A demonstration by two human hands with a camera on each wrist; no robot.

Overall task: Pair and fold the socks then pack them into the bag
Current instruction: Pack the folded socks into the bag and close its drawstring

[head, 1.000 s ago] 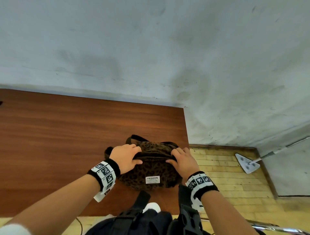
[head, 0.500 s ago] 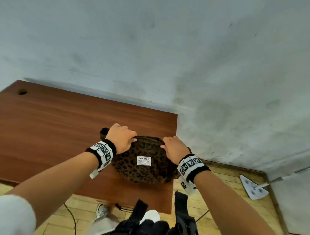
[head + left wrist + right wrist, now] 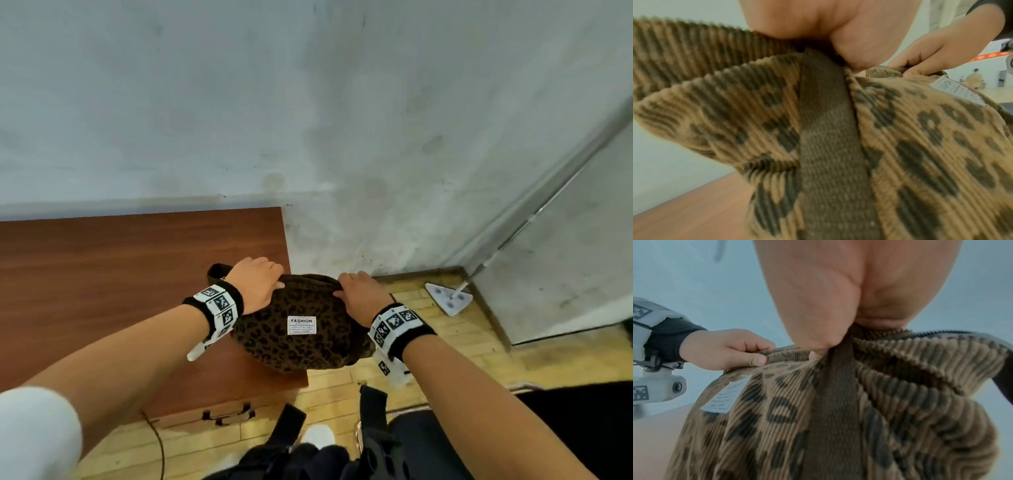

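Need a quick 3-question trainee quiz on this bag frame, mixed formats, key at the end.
1. True or false: the leopard-print bag lies flat in the middle of the wooden table.
2. Multiple choice: what grips the bag's top edge? A) only the left hand B) only the right hand C) both hands
3. Fill in: the white label on the bag's front reads ____.

Key
1. False: it is at the table's right corner, partly out over the floor.
2. C: in both wrist views the fingers curl over the corduroy rim, one hand at each end.
3. FASHION
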